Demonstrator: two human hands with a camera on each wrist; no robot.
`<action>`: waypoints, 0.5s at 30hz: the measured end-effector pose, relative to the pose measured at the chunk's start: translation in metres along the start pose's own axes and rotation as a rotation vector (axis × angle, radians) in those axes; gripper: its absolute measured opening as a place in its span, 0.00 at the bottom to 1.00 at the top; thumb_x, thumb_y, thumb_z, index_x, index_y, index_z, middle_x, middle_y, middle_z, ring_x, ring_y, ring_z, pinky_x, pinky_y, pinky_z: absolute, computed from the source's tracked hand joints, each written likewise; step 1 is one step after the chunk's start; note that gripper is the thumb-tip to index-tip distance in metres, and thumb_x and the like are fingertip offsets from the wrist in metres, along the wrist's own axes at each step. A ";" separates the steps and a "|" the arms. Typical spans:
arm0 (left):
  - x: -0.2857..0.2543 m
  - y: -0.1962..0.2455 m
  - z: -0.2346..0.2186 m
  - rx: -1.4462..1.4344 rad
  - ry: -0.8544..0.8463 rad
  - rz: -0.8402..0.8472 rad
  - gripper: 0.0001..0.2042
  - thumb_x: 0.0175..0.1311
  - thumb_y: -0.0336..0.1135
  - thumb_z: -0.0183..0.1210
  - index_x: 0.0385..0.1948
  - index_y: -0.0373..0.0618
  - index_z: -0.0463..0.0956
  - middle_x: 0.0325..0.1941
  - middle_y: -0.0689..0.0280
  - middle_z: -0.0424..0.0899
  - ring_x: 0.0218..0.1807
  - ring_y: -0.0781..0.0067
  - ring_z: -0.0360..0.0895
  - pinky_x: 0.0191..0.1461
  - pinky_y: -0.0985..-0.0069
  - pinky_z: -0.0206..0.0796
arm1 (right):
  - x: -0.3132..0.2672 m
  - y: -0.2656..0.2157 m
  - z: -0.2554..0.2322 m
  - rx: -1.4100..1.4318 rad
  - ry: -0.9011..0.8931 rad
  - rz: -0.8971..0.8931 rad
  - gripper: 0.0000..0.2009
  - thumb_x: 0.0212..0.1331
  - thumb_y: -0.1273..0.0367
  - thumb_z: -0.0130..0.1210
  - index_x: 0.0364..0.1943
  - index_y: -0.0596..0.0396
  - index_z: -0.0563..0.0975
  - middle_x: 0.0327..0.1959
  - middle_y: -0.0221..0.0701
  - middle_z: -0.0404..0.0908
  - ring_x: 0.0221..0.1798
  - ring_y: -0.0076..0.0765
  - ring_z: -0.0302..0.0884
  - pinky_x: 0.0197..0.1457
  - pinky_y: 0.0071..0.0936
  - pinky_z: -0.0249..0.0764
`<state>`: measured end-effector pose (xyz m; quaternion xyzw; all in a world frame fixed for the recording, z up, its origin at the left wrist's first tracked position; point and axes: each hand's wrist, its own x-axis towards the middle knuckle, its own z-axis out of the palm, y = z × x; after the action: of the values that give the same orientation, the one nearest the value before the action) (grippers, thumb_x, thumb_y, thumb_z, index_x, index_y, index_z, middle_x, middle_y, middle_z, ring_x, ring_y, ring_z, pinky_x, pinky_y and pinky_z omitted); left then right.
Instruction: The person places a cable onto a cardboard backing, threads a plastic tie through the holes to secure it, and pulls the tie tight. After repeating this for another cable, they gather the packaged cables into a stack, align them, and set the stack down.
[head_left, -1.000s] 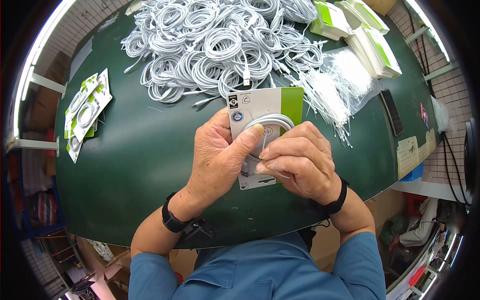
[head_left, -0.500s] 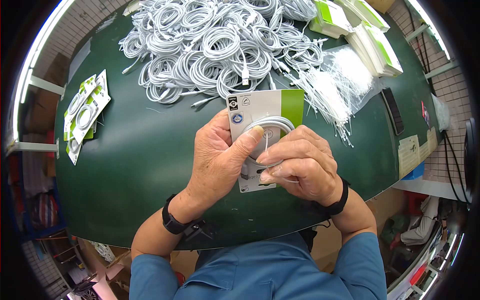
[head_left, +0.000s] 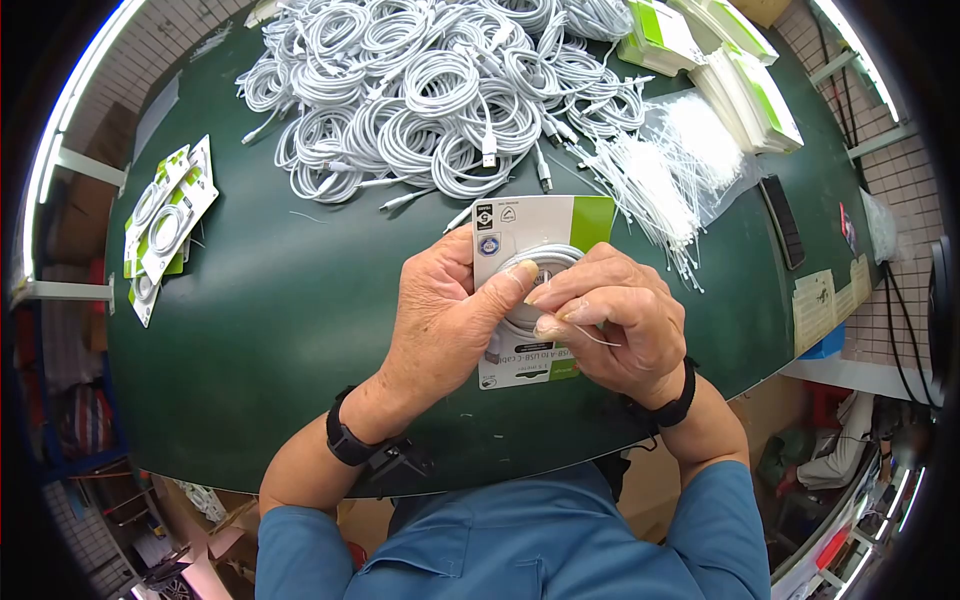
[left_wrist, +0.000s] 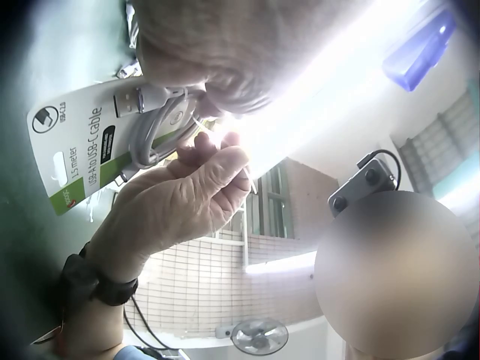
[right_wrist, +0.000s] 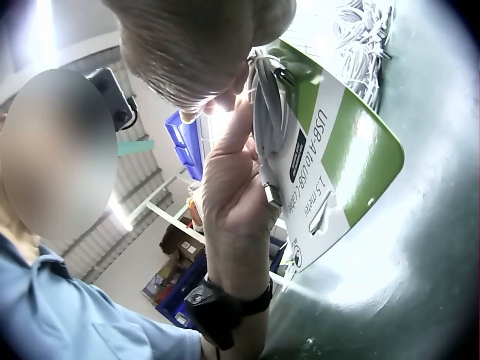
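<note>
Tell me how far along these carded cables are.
Several carded cables at far left look done. The left hand holds a card with a coiled cable; the right hand pinches a thin tie. The large cable pile and stacked cards apparently remain.

Green table point(head_left: 250, 380) bears coiled cables point(head_left: 440, 85); white ties point(head_left: 650, 195); phone point(head_left: 783, 222); cards point(head_left: 168, 225).

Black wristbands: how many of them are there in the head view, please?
2. One band is around the left wrist; the other band is around the right wrist. Neither is hidden.
</note>
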<state>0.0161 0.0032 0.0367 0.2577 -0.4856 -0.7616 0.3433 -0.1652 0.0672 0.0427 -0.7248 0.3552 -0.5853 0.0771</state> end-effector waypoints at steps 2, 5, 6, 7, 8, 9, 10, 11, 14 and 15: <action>0.000 0.000 0.000 0.013 -0.002 -0.010 0.18 0.75 0.26 0.62 0.64 0.33 0.75 0.57 0.56 0.88 0.55 0.71 0.86 0.61 0.70 0.79 | -0.001 0.000 0.000 0.020 0.001 0.020 0.15 0.57 0.80 0.73 0.42 0.52 0.77 0.36 0.34 0.91 0.36 0.35 0.90 0.37 0.29 0.82; 0.001 0.001 0.001 0.013 -0.005 0.001 0.19 0.75 0.27 0.62 0.64 0.33 0.75 0.58 0.56 0.87 0.55 0.72 0.85 0.61 0.70 0.79 | 0.000 -0.002 -0.003 0.049 -0.029 0.051 0.16 0.57 0.79 0.73 0.42 0.52 0.77 0.36 0.35 0.90 0.36 0.36 0.90 0.37 0.29 0.82; 0.001 0.001 0.001 0.013 -0.006 0.004 0.19 0.75 0.27 0.62 0.64 0.33 0.75 0.58 0.56 0.87 0.56 0.72 0.85 0.61 0.70 0.79 | 0.000 -0.002 -0.003 0.049 -0.048 0.054 0.16 0.58 0.79 0.74 0.42 0.52 0.76 0.36 0.36 0.89 0.37 0.37 0.90 0.38 0.29 0.81; 0.001 0.001 0.001 0.013 -0.008 0.007 0.19 0.75 0.27 0.62 0.64 0.33 0.74 0.58 0.56 0.87 0.56 0.72 0.85 0.61 0.70 0.79 | 0.000 -0.003 -0.003 0.048 -0.067 0.056 0.16 0.58 0.78 0.74 0.42 0.52 0.75 0.37 0.37 0.89 0.37 0.37 0.90 0.38 0.30 0.81; 0.001 0.001 0.001 0.010 -0.006 0.016 0.19 0.75 0.27 0.62 0.64 0.33 0.74 0.58 0.56 0.87 0.56 0.72 0.85 0.62 0.70 0.78 | 0.000 -0.003 -0.003 0.049 -0.070 0.054 0.16 0.58 0.78 0.74 0.42 0.52 0.75 0.37 0.37 0.89 0.37 0.37 0.90 0.38 0.30 0.81; 0.001 0.001 0.002 0.008 -0.005 0.026 0.19 0.75 0.27 0.62 0.64 0.33 0.74 0.58 0.56 0.87 0.56 0.72 0.85 0.62 0.70 0.78 | 0.000 -0.003 -0.004 0.051 -0.073 0.052 0.16 0.58 0.78 0.74 0.42 0.52 0.75 0.37 0.37 0.88 0.38 0.38 0.90 0.38 0.30 0.81; 0.002 0.001 0.002 0.005 -0.003 0.035 0.19 0.75 0.27 0.62 0.64 0.33 0.75 0.58 0.56 0.87 0.56 0.71 0.85 0.62 0.70 0.78 | 0.000 -0.002 -0.003 0.053 -0.076 0.050 0.16 0.58 0.79 0.74 0.42 0.52 0.75 0.37 0.37 0.88 0.38 0.38 0.91 0.38 0.30 0.81; 0.002 0.000 0.001 0.004 -0.005 0.031 0.19 0.75 0.27 0.62 0.64 0.33 0.75 0.58 0.56 0.87 0.56 0.71 0.85 0.62 0.70 0.78 | -0.001 -0.002 -0.002 0.052 -0.043 0.046 0.16 0.58 0.79 0.74 0.42 0.52 0.76 0.37 0.36 0.89 0.37 0.37 0.90 0.38 0.30 0.82; 0.003 -0.001 0.001 -0.001 -0.009 0.020 0.19 0.75 0.27 0.62 0.64 0.33 0.75 0.58 0.56 0.87 0.56 0.71 0.85 0.63 0.70 0.78 | -0.002 0.001 0.001 0.057 0.044 0.050 0.16 0.56 0.81 0.74 0.41 0.53 0.77 0.35 0.34 0.90 0.36 0.36 0.90 0.38 0.30 0.82; 0.003 0.000 0.001 -0.004 -0.010 0.017 0.19 0.75 0.27 0.62 0.64 0.33 0.75 0.58 0.56 0.87 0.57 0.71 0.85 0.64 0.70 0.77 | -0.002 0.002 0.000 0.064 0.067 0.063 0.16 0.55 0.81 0.74 0.41 0.53 0.77 0.35 0.34 0.90 0.36 0.36 0.89 0.38 0.30 0.82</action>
<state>0.0134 0.0016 0.0365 0.2493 -0.4878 -0.7608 0.3479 -0.1657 0.0671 0.0401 -0.6905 0.3611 -0.6176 0.1068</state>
